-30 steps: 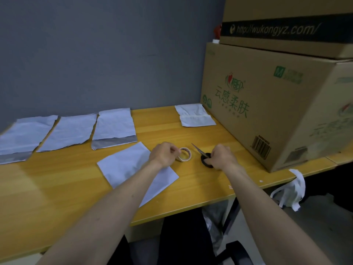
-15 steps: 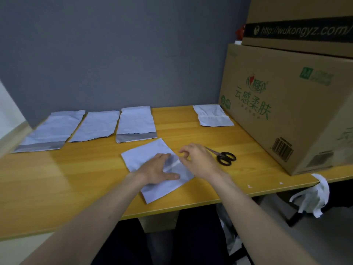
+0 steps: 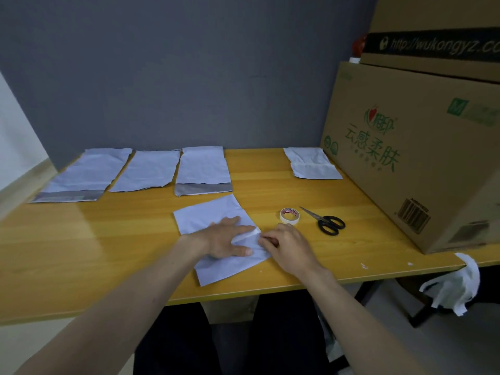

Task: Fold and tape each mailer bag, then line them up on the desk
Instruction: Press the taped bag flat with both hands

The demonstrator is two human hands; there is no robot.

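The mailer bag (image 3: 216, 220) being worked lies skewed on the desk (image 3: 108, 239), near its front edge, with the left hand (image 3: 224, 239) spread flat on it, fingers straight and pressing the fold down. The right hand (image 3: 289, 244) sits at the bag's right edge with its fingers curled, seemingly pinching a pale strip of tape (image 3: 253, 234) where it meets the fold; how firmly it holds cannot be told. The main risk, as I judge it, is that the tape goes on crooked or wrinkled, since thin film like this slips easily under a palm and the bag is already turned at an angle. If the left hand lifts too soon the fold may spring open and the tape catch only one layer. The tape might also stick to the fingertips and pull back up. The tape roll (image 3: 289, 215) and the scissors (image 3: 324, 221) lie just beside the right hand, so a careless sweep could knock them. Three bags (image 3: 148, 171) lie in a row at the back left, and another bag (image 3: 311, 163) sits by the cardboard box (image 3: 405, 158).
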